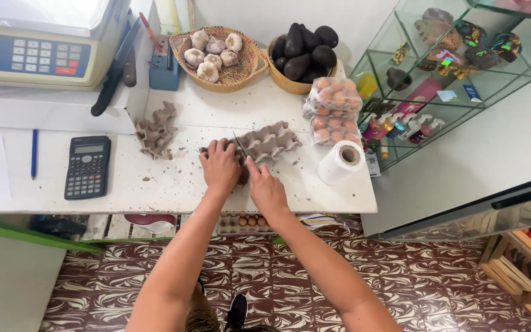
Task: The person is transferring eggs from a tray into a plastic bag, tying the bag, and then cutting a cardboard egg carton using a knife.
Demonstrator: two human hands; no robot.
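**Knife to a grey egg tray on the white counter**

On the white counter (173,184), just past its near edge and at the centre of the head view, lies a grey pulp egg tray (268,142). By its look it is light, stiff only in its moulded cups, rough rather than slippery, and easily crushed or torn; it would slide under a blade unless pinned flat. The best hold is probably on the ridges close beside the cut, palm down, with fingers kept clear of the edge.

The left hand (220,165) does roughly that: it lies palm down on the tray's left end, fingers together and curled over the pulp, pressing it to the counter. The right hand (267,187) sits at four o'clock from the left, closed around the handle of a knife (240,146), whose blade points toward twelve o'clock and meets the tray between the two hands. Both forearms come up from six o'clock, converging, wrists fairly straight.

Around the tray:
- at nine o'clock, a torn-off tray piece (155,131), then a black calculator (87,166) and a blue pen (34,153);
- at three o'clock, a roll of clear bags (341,162);
- at one o'clock, bagged brown eggs (333,110);
- at twelve o'clock, a basket of garlic (219,57) and a basket of avocados (302,54);
- at ten o'clock, a weighing scale (38,49).
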